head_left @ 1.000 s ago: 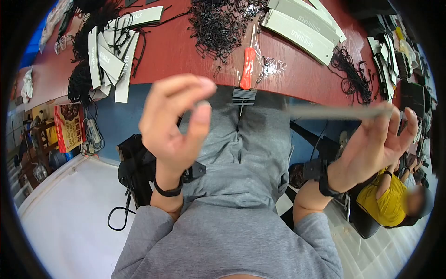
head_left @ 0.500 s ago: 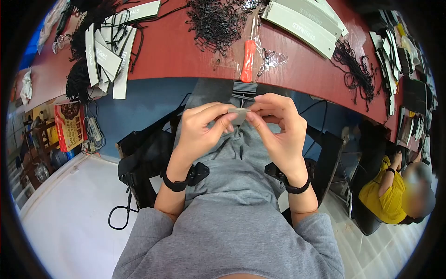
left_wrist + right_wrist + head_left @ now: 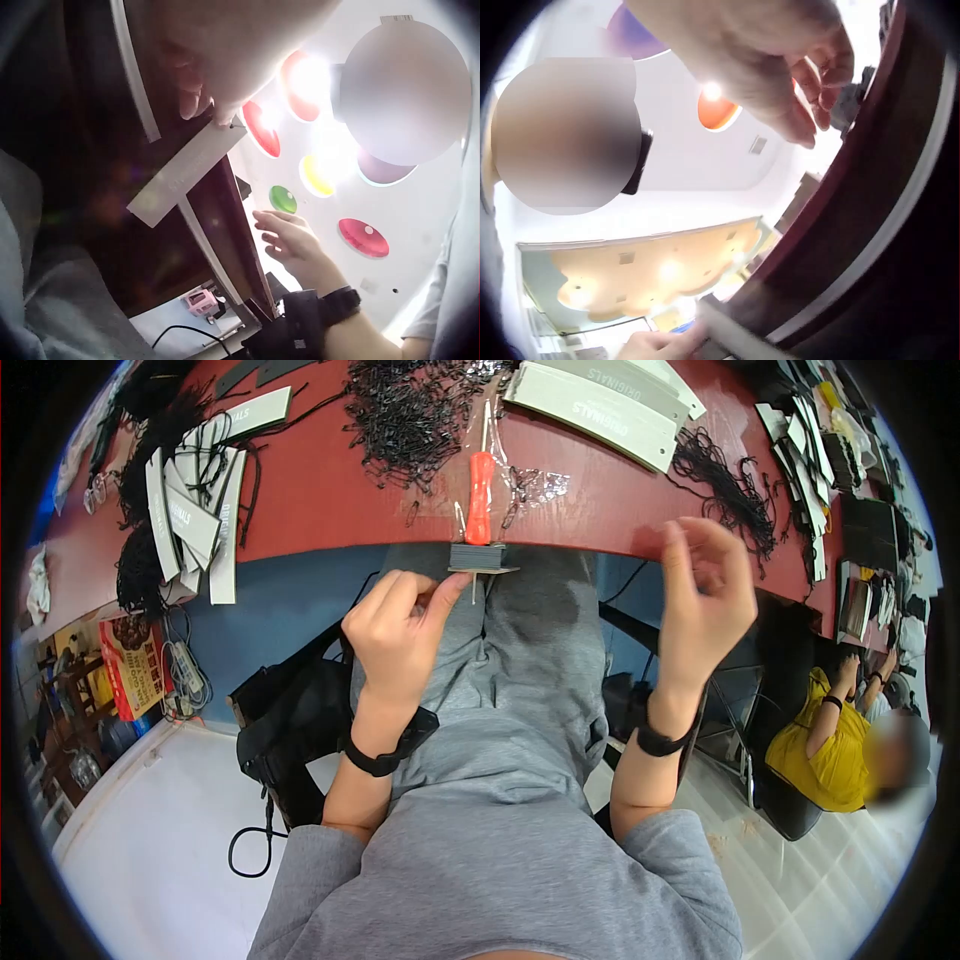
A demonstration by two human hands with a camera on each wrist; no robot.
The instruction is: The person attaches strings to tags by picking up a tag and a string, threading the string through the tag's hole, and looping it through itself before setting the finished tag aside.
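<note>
At the table's front edge in the head view, my left hand (image 3: 395,630) pinches a pale card tag (image 3: 490,571) between thumb and fingers. The tag lies just under a dark ridged block (image 3: 475,556), with a thin metal rod showing below. Above the block, a red screwdriver handle (image 3: 481,500) lies on the table. The left wrist view shows the whole long tag (image 3: 186,172), a small hole at its pinched end. Off to the right, my right hand (image 3: 705,595) is raised with loosely bent fingers; nothing shows in it, here or in the right wrist view (image 3: 772,67).
On the red table (image 3: 590,525) are a heap of black safety pins (image 3: 405,425), a stack of printed tags (image 3: 590,410), black cords (image 3: 730,485) and corded tags (image 3: 190,510). A person in yellow (image 3: 820,755) sits at the right.
My right hand first carried the tag in from the right, both hands then held it, and now the right has released it and moved right. The left has brought it up against the block.
</note>
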